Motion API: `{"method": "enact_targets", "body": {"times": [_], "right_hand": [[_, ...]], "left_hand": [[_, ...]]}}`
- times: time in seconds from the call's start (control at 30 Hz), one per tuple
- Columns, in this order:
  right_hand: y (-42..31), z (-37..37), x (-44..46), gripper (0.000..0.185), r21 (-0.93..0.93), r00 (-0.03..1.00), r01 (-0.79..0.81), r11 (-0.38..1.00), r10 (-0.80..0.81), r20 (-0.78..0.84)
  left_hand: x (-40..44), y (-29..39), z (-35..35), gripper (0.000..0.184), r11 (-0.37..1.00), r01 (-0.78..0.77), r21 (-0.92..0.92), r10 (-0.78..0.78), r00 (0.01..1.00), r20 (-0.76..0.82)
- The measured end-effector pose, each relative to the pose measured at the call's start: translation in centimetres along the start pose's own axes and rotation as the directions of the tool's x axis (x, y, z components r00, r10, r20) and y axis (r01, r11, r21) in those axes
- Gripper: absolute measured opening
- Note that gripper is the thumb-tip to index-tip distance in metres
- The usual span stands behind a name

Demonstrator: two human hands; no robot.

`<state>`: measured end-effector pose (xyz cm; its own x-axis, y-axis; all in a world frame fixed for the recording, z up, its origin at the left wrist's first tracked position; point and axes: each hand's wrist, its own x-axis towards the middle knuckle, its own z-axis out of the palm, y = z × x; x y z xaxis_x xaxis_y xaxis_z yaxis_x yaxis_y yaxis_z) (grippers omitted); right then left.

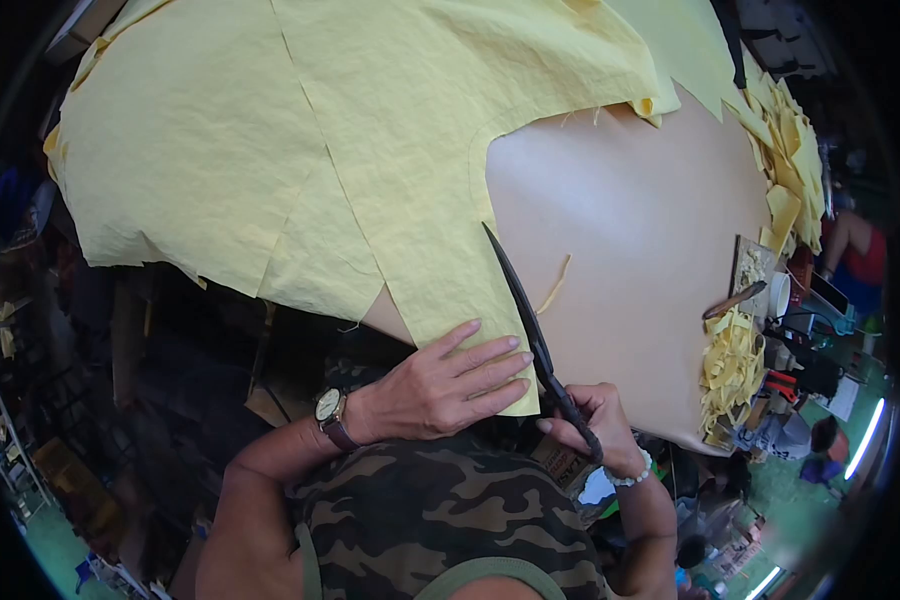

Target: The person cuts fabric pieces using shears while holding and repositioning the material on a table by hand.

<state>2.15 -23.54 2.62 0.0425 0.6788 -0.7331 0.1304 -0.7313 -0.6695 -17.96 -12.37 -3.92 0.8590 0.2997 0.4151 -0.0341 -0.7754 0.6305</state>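
Observation:
A large piece of yellow cloth [400, 150] covers the far and left part of the tan work surface [620, 230]. My left hand [445, 385] lies flat with fingers stretched out on a narrow end of this cloth, near the front edge. Gripped in my right hand [602, 425] is a pair of long black scissors [526, 310]. Their blades look closed and run along the right edge of the cloth end, tip pointing away from me. Beside the blades lies a thin yellow strip [558, 285].
Yellow scraps [732, 375] are heaped at the surface's right edge, with another pile [798, 150] farther back. Between them a brown-handled tool [735, 300] rests by a small board [750, 262]. Part of another person in red [862, 255] shows at far right.

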Motion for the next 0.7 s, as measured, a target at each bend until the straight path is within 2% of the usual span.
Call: {"method": "enact_targets", "body": {"times": [0.23, 0.53, 0.7], "right_hand": [[-0.7, 0.2, 0.6, 0.023, 0.044, 1.0, -0.003, 0.999, 0.003, 0.009], [0.0, 0.0, 0.4, 0.022, 0.004, 1.0, 0.028, 1.0, -0.028, -0.001], [-1.3, 0.3, 0.8, 0.022, 0.054, 1.0, -0.018, 0.998, 0.017, 0.006]], "left_hand": [[0.0, 0.2, -0.2, 0.038, 1.0, -0.019, -0.014, 0.019, 1.0, 0.013], [-0.3, 0.1, 0.0, 0.037, 0.999, -0.034, -0.015, 0.034, 0.999, 0.005], [-0.4, 0.2, -0.1, 0.035, 0.999, -0.044, -0.015, 0.044, 0.999, 0.008]]}}
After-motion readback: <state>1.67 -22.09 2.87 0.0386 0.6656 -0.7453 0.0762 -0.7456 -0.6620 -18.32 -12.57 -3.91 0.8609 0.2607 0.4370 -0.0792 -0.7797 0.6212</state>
